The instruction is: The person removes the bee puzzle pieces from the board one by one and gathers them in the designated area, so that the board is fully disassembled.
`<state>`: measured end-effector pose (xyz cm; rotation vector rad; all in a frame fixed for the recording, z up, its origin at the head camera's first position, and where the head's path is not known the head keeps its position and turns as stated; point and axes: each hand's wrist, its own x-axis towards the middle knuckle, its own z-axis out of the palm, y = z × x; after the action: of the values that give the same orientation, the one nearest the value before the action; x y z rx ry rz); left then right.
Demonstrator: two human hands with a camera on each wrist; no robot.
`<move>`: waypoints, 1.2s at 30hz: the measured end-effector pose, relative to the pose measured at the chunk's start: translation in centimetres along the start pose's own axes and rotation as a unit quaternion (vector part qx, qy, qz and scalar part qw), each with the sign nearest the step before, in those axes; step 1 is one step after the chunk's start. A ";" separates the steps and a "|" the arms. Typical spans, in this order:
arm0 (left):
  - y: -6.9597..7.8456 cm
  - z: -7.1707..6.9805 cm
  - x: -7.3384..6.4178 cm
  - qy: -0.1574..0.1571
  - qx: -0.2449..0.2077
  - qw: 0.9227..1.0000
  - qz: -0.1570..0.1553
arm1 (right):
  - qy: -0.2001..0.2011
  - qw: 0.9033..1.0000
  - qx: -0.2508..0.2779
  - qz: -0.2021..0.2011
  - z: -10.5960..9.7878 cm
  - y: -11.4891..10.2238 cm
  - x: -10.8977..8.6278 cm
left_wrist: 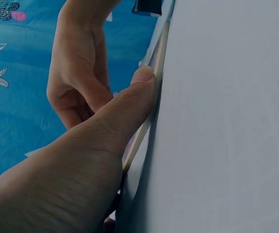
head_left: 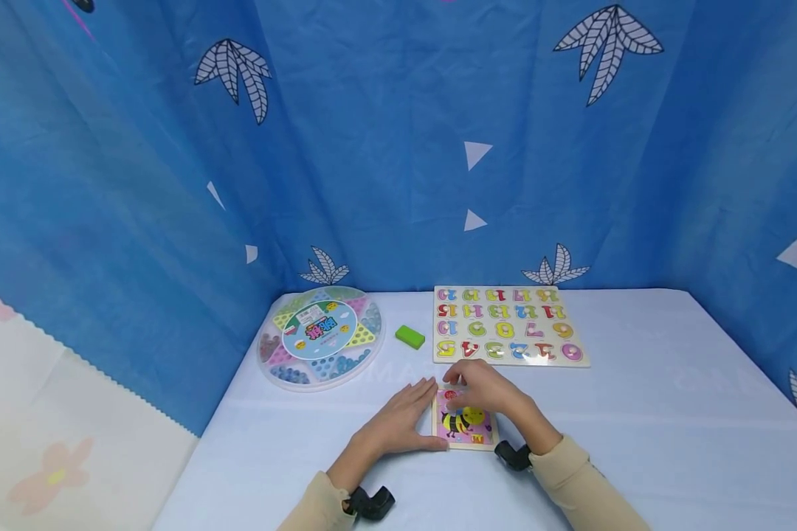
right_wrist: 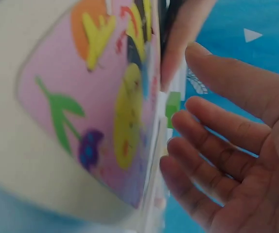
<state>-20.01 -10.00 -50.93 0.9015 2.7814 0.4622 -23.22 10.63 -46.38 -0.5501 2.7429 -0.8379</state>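
Note:
A small square wooden bee puzzle (head_left: 473,436) lies flat on the white table, its pink picture framed by a pale border. My left hand (head_left: 401,422) rests along the puzzle's left side, fingers extended toward the top corner. Its thumb touches the near edge, as the left wrist view shows. Over the upper part of the puzzle hovers my right hand (head_left: 481,387), fingers loosely bent. In the right wrist view, the right hand (right_wrist: 232,160) holds nothing and its fingers stand apart from the picture. The bee's face and a purple flower show there, slightly blurred.
Beyond the hands lies a wooden number puzzle board (head_left: 511,356) with colourful numerals. A green block (head_left: 409,337) sits left of it. Farther left is a round game case (head_left: 321,332) with marbles. A blue curtain (head_left: 398,147) hangs behind the table (head_left: 637,435).

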 end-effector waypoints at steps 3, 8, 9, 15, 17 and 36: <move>0.0 0.1 0.0 -0.001 -0.002 1.000 0.001 | -0.002 1.000 0.003 0.004 0.5 0.1 0.2; 0.0 0.1 0.1 -0.001 -0.002 1.000 0.002 | 0.004 1.000 -0.001 0.000 1.1 0.1 0.3; 0.0 0.1 0.1 -0.001 -0.001 1.000 0.002 | 0.006 1.000 -0.002 -0.002 1.1 0.2 0.3; -0.1 0.2 0.0 0.001 0.003 1.000 0.001 | 0.010 1.000 -0.013 -0.010 1.3 0.3 0.4; -0.1 0.2 0.0 0.001 0.001 1.000 0.002 | 0.010 1.000 -0.017 -0.011 1.3 0.2 0.4; 0.0 0.0 0.1 0.004 -0.001 1.000 0.001 | 0.007 0.999 0.053 0.008 1.3 0.9 0.9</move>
<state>-20.09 -9.88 -50.94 0.9044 2.7861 0.4699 -23.94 10.30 -48.01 -0.5036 2.6924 -0.9785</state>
